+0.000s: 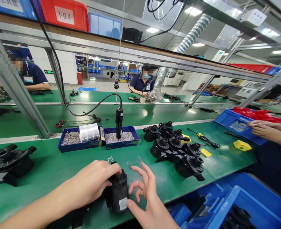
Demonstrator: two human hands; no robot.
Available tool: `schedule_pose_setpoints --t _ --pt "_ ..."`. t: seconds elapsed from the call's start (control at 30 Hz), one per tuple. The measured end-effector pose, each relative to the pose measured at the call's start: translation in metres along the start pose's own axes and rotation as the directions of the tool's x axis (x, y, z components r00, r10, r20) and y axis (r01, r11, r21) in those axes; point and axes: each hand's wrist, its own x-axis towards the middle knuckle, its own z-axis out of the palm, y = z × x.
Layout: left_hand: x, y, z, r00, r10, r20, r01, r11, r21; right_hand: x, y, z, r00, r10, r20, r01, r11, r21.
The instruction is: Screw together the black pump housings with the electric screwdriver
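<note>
Black pump (118,192) sits clamped in the left hand (94,183), steadied for the right hand (146,198), whose spread, empty fingers (144,170) hover just beside it.

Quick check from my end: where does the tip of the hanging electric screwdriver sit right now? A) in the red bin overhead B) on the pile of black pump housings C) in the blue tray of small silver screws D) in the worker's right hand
C: the hanging screwdriver stands with its tip in the blue screw tray, apart from both hands.

Electric screwdriver (119,122) hanging over blue screw tray (122,137), black pump housings (176,149) clustered on green mat (49,165), yellow tags (242,145), red bin (65,14) overhead.
</note>
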Motion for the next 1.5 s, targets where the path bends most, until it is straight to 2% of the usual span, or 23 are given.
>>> schedule_pose_setpoints --t 0.1,0.2,0.43,0.63,0.73,0.83,0.93,1.03,1.1,1.23,1.3,1.37,1.43,1.47,1.5 --pt "0.0 0.0 0.0 1.0 0.002 -0.005 -0.002 1.0 0.012 0.004 0.001 -0.005 0.998 0.063 0.013 -0.064 0.998 0.011" --pt "0.0 0.0 0.001 1.0 0.002 -0.01 -0.001 1.0 0.016 0.005 0.0 -0.008 0.995 0.096 0.035 -0.099 0.989 0.113" --pt "0.002 0.0 0.002 1.0 0.018 -0.023 -0.018 1.0 0.006 0.004 0.001 -0.01 0.996 0.084 0.016 -0.085 0.982 0.17" --pt "0.0 0.0 0.004 1.0 0.019 -0.025 -0.019 1.0 -0.002 0.002 0.012 0.004 0.988 0.118 0.103 -0.133 0.978 0.158" --pt "-0.002 0.0 0.005 1.0 0.011 -0.015 -0.011 1.0 -0.01 0.002 0.012 0.011 0.985 0.136 0.11 -0.149 0.982 0.116" --pt "-0.003 -0.002 0.006 1.0 0.022 -0.021 -0.023 0.999 -0.026 0.004 0.01 0.007 0.986 0.118 0.121 -0.139 0.973 0.184" --pt "-0.002 -0.005 0.008 0.999 0.036 -0.035 -0.037 0.998 -0.041 0.007 0.01 -0.004 0.996 0.078 0.049 -0.089 0.956 0.281" --pt "-0.001 -0.007 0.008 0.999 0.034 -0.038 -0.036 0.998 -0.046 0.008 0.012 -0.008 0.997 0.063 -0.04 -0.051 0.966 0.253" --pt "-0.001 -0.006 0.008 0.999 0.033 -0.029 -0.034 0.998 -0.046 0.006 0.013 0.002 0.997 0.072 -0.029 -0.065 0.977 0.205" --pt "-0.007 0.008 0.007 0.997 0.079 -0.007 -0.079 0.996 -0.047 0.001 0.022 0.041 0.997 0.079 0.0 -0.079 0.996 0.036" --pt "-0.011 0.018 0.008 0.987 0.159 0.008 -0.158 0.987 -0.026 0.003 0.032 0.052 0.999 0.006 0.04 -0.004 0.998 -0.057" --pt "-0.015 0.025 0.012 0.961 0.278 -0.012 -0.277 0.959 0.058 0.01 0.041 0.046 0.981 -0.135 0.14 0.15 0.983 -0.104" --pt "-0.016 0.028 0.018 0.918 0.394 -0.045 -0.381 0.907 0.179 0.022 0.044 0.022 0.936 -0.259 0.24 0.286 0.954 -0.085" --pt "-0.016 0.027 0.023 0.898 0.437 -0.05 -0.416 0.881 0.223 0.03 0.043 0.005 0.92 -0.309 0.242 0.333 0.941 -0.064" --pt "-0.016 0.025 0.028 0.884 0.466 -0.043 -0.443 0.862 0.245 0.04 0.04 -0.015 0.916 -0.356 0.184 0.371 0.927 -0.055"
